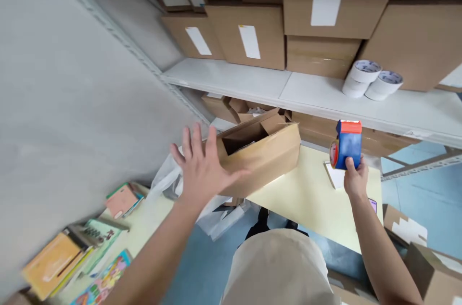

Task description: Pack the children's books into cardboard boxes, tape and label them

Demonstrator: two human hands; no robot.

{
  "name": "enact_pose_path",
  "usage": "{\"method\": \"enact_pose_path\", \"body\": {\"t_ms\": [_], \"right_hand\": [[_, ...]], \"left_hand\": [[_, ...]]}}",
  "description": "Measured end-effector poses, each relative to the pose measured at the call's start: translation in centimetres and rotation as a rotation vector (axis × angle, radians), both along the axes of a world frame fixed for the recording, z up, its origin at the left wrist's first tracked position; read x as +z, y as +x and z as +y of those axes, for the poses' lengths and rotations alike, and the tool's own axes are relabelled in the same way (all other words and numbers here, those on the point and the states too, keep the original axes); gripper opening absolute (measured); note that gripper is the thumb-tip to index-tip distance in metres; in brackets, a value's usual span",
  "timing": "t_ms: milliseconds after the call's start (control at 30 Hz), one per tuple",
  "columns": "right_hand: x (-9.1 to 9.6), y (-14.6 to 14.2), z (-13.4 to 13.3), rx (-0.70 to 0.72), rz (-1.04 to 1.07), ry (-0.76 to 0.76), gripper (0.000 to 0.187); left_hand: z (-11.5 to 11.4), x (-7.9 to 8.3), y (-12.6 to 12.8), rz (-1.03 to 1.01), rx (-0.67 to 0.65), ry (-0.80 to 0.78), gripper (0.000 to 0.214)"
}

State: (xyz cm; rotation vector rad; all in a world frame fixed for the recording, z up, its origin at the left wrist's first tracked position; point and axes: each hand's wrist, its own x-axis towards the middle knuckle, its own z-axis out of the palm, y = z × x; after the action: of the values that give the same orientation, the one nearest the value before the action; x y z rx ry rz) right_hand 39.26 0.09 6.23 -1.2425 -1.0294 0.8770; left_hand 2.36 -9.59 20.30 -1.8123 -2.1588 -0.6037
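Note:
A brown cardboard box (267,156) stands on the pale yellow table (314,199), its top partly open and its inside dark. In front of the box's left end, my left hand (204,165) is raised with the fingers spread wide, holding nothing. I cannot tell whether it touches the box. To the right, my right hand (355,180) grips a blue and red tape dispenser (349,145), held up above the table. Below the dispenser lies a white notepad or sheet (335,175), partly hidden by my right hand. A phone-like thing (373,205) shows beside my right forearm.
A white shelf (310,93) runs across the back, bearing cardboard boxes (249,35) and white tape rolls (375,79). Crumpled white plastic (216,218) hangs at the table's left end. Books (54,261) lie at lower left. More boxes (433,271) stand at lower right.

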Motion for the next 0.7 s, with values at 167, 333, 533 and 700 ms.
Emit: {"method": "enact_pose_path", "body": {"t_ms": [167, 333, 533, 700], "right_hand": [[6.6, -6.1, 4.6, 0.092, -0.128, 0.185, 0.049], [9.7, -11.9, 7.0, 0.301, -0.338, 0.330, 0.053], [12.4, -14.4, 9.4, 0.879, -0.612, 0.304, 0.049], [11.4, -14.3, 9.8, 0.854, -0.700, 0.361, 0.053]], "left_hand": [[1.7, 0.1, -3.9, -0.011, 0.120, -0.366, 0.107], [1.2, -3.3, -5.1, -0.089, -0.015, -0.383, 0.055], [0.1, -5.4, -5.8, -0.211, -0.063, -0.261, 0.044], [-1.1, -7.1, -6.9, -0.452, 0.147, -0.107, 0.072]]}}
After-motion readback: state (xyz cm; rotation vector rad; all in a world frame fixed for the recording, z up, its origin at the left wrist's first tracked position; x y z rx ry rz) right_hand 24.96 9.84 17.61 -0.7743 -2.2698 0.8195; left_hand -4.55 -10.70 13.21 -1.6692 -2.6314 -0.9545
